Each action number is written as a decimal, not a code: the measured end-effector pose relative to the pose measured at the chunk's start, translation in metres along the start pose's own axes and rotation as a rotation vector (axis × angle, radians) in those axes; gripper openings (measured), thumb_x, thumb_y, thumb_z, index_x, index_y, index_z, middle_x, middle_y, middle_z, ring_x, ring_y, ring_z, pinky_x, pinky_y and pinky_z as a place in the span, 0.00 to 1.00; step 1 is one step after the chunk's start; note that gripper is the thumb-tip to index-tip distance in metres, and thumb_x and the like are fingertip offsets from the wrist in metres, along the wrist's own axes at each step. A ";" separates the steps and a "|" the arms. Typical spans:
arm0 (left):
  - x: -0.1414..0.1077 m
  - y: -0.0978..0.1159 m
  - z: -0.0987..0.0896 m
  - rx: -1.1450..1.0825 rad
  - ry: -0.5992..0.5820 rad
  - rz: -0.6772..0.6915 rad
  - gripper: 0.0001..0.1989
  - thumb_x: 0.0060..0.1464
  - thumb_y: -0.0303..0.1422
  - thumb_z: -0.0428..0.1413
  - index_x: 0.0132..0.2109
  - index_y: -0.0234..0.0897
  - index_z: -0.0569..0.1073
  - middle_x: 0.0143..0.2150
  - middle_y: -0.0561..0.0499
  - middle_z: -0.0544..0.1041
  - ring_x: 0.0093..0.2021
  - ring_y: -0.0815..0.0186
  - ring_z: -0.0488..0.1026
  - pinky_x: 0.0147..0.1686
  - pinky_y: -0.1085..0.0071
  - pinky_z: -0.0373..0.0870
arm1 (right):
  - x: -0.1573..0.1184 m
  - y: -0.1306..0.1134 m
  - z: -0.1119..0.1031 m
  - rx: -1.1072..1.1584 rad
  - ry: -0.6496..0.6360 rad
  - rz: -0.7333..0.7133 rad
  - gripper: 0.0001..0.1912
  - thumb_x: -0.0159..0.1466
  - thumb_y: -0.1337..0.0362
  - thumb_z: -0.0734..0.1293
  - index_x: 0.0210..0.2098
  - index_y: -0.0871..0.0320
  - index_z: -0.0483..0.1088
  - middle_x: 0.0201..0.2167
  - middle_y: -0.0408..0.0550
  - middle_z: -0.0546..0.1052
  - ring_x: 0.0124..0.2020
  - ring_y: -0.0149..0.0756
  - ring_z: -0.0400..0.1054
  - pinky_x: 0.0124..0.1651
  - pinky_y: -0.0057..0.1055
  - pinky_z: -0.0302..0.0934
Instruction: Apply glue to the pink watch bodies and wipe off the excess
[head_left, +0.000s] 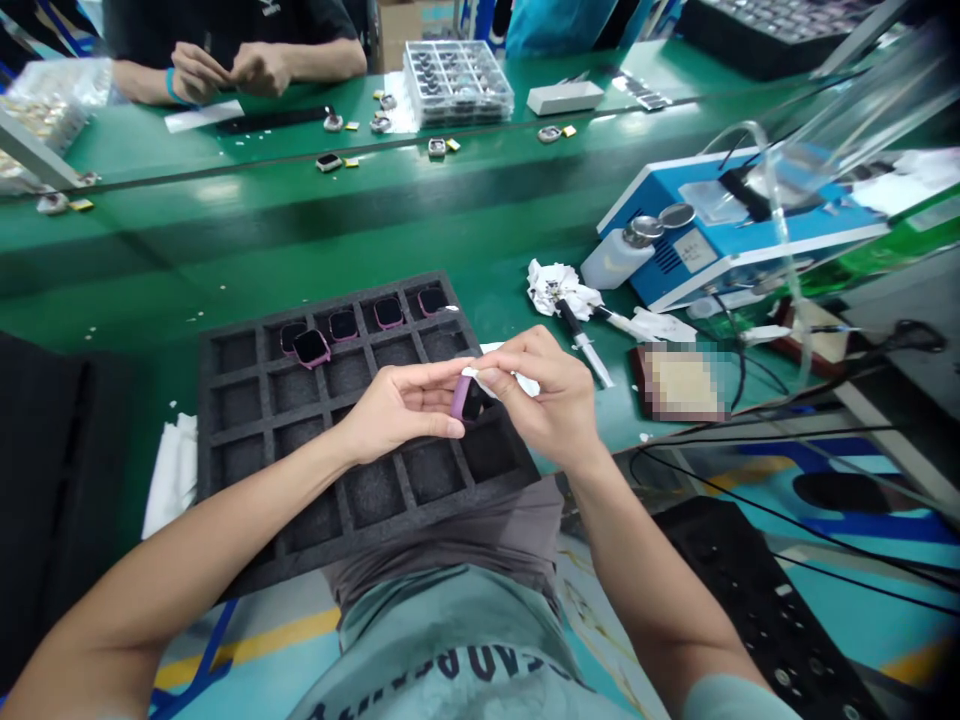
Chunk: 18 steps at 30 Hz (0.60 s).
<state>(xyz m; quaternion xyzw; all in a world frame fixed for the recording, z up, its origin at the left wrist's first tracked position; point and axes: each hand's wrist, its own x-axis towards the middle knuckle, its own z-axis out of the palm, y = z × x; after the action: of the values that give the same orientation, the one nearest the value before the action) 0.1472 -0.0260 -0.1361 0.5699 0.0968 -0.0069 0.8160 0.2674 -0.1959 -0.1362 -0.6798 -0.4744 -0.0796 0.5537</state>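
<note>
A purple smartwatch case [460,396] with a dark face is held on edge between the fingers and thumb of my left hand [405,408]. My right hand [544,395] pinches a white wipe [526,384], one tip of it pressed to the upper edge of the case. Both hands are over the right part of a black foam tray [337,400] divided into square compartments. Several more purple watch cases sit along the tray's far row; one watch case [311,348] rests tilted across a divider.
Right of the tray lie a syringe [589,345], crumpled tissue [559,288], a pump bottle [619,258] and a blue machine [720,230]. Folded white cloth [172,470] is at the left. Opposite, a co-worker's hands [225,72] work near a clear parts box [457,85].
</note>
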 end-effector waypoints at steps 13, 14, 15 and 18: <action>0.001 0.013 0.000 -0.110 -0.006 0.019 0.30 0.49 0.31 0.74 0.59 0.38 0.76 0.48 0.44 0.86 0.46 0.59 0.85 0.45 0.70 0.81 | -0.021 0.007 -0.015 0.799 0.117 0.801 0.21 0.54 0.47 0.79 0.35 0.56 0.77 0.26 0.41 0.74 0.25 0.27 0.63 0.30 0.28 0.59; 0.000 0.014 0.001 -0.110 -0.027 -0.003 0.30 0.51 0.32 0.73 0.60 0.37 0.75 0.48 0.43 0.86 0.47 0.59 0.85 0.46 0.70 0.82 | -0.020 0.007 -0.013 0.872 0.146 0.832 0.23 0.52 0.47 0.81 0.35 0.56 0.76 0.26 0.41 0.74 0.25 0.27 0.63 0.30 0.28 0.60; -0.001 0.015 0.001 -0.115 -0.047 -0.016 0.30 0.52 0.33 0.72 0.60 0.36 0.74 0.49 0.42 0.86 0.47 0.59 0.86 0.46 0.71 0.82 | -0.019 0.007 -0.010 0.908 0.173 0.837 0.23 0.50 0.47 0.81 0.36 0.56 0.76 0.27 0.40 0.74 0.26 0.27 0.64 0.31 0.28 0.61; -0.004 0.015 0.002 -0.150 -0.095 -0.032 0.29 0.53 0.34 0.72 0.60 0.35 0.74 0.47 0.42 0.86 0.44 0.61 0.86 0.43 0.74 0.82 | -0.015 0.001 0.001 0.839 0.220 0.741 0.20 0.55 0.49 0.80 0.37 0.55 0.77 0.29 0.41 0.77 0.28 0.27 0.66 0.33 0.27 0.63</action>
<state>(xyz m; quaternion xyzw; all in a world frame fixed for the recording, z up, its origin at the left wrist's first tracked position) 0.1457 -0.0227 -0.1206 0.5044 0.0675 -0.0398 0.8599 0.2596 -0.2038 -0.1464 -0.5103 -0.1348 0.2446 0.8134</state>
